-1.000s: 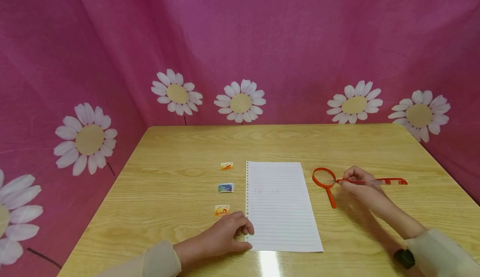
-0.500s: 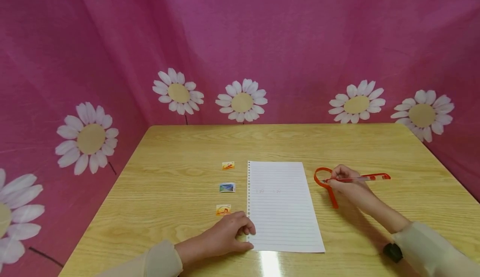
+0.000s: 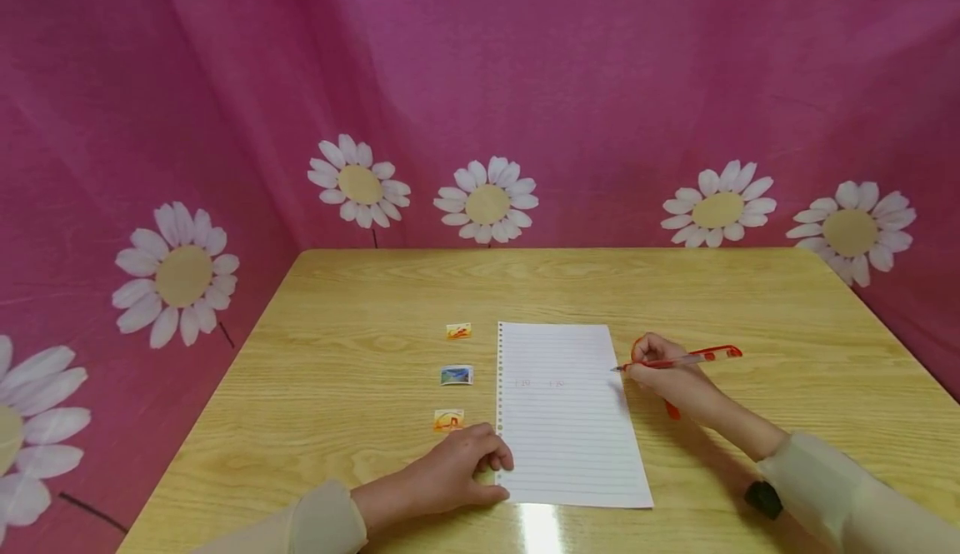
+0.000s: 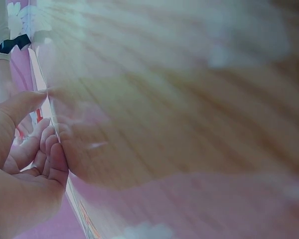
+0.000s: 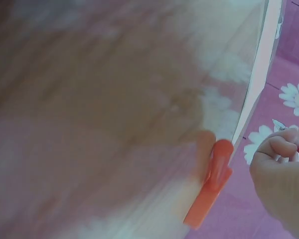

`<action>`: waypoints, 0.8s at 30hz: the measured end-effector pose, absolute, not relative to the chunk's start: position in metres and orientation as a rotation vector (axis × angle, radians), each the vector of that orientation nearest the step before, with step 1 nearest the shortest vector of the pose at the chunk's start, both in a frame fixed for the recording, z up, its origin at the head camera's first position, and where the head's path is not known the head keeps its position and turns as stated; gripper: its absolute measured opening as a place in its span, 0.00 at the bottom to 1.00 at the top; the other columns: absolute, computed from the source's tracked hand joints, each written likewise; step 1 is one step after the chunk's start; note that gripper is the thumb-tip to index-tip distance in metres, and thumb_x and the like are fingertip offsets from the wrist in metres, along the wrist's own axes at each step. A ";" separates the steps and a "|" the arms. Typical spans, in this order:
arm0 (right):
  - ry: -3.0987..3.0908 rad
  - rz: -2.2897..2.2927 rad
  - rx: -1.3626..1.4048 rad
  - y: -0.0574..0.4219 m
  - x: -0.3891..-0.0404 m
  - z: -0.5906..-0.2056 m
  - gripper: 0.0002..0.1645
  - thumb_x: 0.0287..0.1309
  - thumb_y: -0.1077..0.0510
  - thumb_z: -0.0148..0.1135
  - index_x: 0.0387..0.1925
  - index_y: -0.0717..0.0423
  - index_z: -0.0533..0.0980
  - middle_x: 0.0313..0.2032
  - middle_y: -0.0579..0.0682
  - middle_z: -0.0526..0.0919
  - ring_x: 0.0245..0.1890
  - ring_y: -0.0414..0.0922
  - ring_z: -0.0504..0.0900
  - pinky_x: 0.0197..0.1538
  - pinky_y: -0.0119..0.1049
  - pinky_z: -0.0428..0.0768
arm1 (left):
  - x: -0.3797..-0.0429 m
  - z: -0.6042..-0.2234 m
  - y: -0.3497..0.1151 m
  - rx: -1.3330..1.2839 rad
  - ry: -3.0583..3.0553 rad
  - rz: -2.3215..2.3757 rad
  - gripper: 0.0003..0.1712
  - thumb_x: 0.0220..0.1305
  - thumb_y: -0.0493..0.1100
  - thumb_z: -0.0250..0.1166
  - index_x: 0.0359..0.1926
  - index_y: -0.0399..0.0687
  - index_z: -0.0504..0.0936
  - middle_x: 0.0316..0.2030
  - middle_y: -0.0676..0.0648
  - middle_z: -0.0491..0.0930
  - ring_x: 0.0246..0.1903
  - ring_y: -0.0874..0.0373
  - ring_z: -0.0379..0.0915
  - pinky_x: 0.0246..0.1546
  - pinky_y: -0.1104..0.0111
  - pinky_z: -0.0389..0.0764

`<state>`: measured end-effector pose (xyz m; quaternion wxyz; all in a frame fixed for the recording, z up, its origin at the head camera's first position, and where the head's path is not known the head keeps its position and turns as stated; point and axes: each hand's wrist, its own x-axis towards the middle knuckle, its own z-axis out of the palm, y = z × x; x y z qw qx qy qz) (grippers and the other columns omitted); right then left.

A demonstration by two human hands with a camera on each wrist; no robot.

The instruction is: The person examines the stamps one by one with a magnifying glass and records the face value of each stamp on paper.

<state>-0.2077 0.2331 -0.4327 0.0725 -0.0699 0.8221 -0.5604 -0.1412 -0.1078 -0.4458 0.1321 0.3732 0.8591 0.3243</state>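
Observation:
A sheet of lined paper (image 3: 573, 437), punched along its left side, lies on the table with two small bits of faint writing. My left hand (image 3: 453, 471) rests at the sheet's lower left edge, fingers loosely bent. My right hand (image 3: 675, 379) pinches a red pen (image 3: 701, 356) with its tip over the sheet's right edge. Behind that hand lies a red magnifying glass (image 3: 672, 411), mostly hidden; its handle (image 5: 209, 186) shows in the right wrist view. Left of the paper are three stamps: a yellow one (image 3: 458, 331), a blue one (image 3: 457, 375) and another yellow one (image 3: 448, 421).
The wooden table (image 3: 360, 346) extends on both sides of the paper. A pink curtain (image 3: 585, 79) with daisies hangs behind it and at the sides. A black band (image 3: 763, 500) shows below the right sleeve.
My right hand has carried the pen leftward, from beyond the magnifying glass to the paper's right edge, and now covers most of the glass. My left hand stays at the paper.

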 end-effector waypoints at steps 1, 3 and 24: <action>2.469 -1.673 -0.203 0.231 -0.208 -0.433 0.09 0.55 0.66 0.58 0.34 0.62 0.65 0.22 0.41 0.69 0.22 0.35 0.67 0.25 0.28 0.66 | -0.141 -0.446 -0.108 1.085 2.494 0.942 0.12 0.57 0.43 0.73 0.40 0.48 0.80 0.34 0.54 0.74 0.34 0.74 0.66 0.37 0.82 0.71; 2.475 -1.648 -0.200 0.228 -0.209 -0.433 0.09 0.55 0.66 0.58 0.34 0.62 0.65 0.22 0.42 0.70 0.22 0.35 0.68 0.25 0.28 0.67 | -0.141 -0.446 -0.107 1.081 2.497 0.942 0.12 0.56 0.42 0.73 0.40 0.48 0.80 0.33 0.54 0.74 0.34 0.74 0.65 0.37 0.82 0.70; 2.485 -1.631 -0.313 0.208 -0.211 -0.445 0.11 0.52 0.68 0.59 0.33 0.68 0.66 0.22 0.41 0.68 0.20 0.32 0.66 0.24 0.24 0.66 | -0.141 -0.444 -0.106 1.044 2.484 0.924 0.12 0.57 0.42 0.72 0.40 0.48 0.80 0.34 0.54 0.74 0.35 0.73 0.67 0.39 0.82 0.71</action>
